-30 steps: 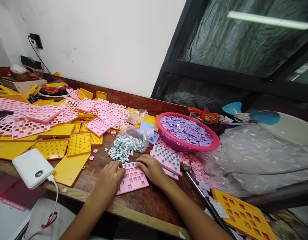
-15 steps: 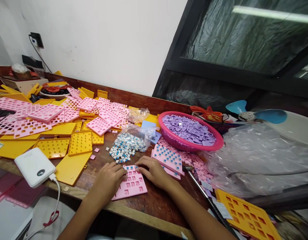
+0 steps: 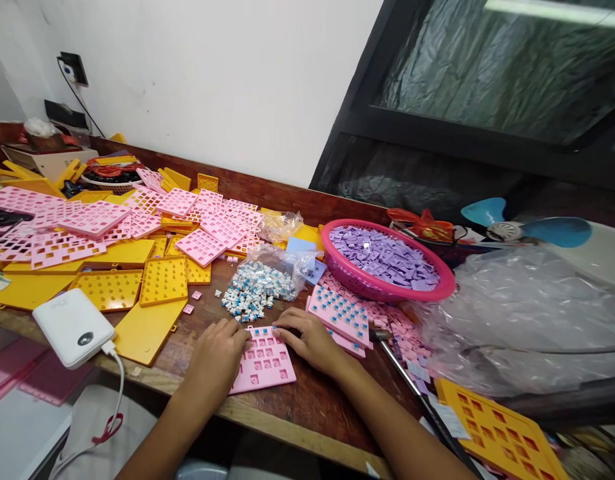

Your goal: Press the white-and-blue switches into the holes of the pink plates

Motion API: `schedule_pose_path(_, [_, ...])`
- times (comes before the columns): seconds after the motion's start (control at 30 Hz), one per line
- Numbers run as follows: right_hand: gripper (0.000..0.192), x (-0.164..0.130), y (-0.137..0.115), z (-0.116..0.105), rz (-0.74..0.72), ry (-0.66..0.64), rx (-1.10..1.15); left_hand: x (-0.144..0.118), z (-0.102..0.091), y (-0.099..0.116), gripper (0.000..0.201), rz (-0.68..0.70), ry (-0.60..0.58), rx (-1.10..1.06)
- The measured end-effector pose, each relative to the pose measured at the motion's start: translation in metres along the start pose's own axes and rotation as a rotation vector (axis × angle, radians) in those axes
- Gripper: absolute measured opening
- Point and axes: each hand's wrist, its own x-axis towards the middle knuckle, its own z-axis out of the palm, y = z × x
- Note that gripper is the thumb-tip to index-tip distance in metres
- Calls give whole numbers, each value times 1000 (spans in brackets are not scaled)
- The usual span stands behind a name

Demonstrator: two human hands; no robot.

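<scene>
A pink keyboard plate (image 3: 265, 365) with square holes lies flat on the wooden table (image 3: 307, 407) in front of me. Its far row holds a few blue-topped switches. My left hand (image 3: 218, 356) rests on the plate's left edge, fingers curled over it. My right hand (image 3: 307, 338) rests on the plate's far right corner, fingertips at the switch row. Just beyond lies a heap of loose white-and-blue switches (image 3: 251, 293) spilling from a clear bag (image 3: 282, 261). Whether either hand pinches a switch is hidden.
A pink basket (image 3: 387, 291) of lilac keycaps stands right of the switches, above filled pink plates (image 3: 340, 313). Pink plates (image 3: 87, 219) and yellow plates (image 3: 163, 280) cover the left. A white power bank (image 3: 73, 327) sits at the front edge. Crumpled clear plastic (image 3: 517, 313) lies right.
The view has shifted slightly. My hands stay on the pink plate, with my right fingertips moving a little along the far row.
</scene>
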Motion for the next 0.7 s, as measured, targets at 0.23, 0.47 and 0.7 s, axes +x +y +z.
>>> schedule_pose_path(0.23, [16,-1,-3,1,-28,16,32,1,3,-1,17,39,9,102])
schedule_pose_path(0.47, [8,2,0,13,43,130,107,2,4,3,17,28,29,143])
schedule_pose_path(0.7, [10,2,4,17,131,148,309,1,0,-2,18,3,15,-5])
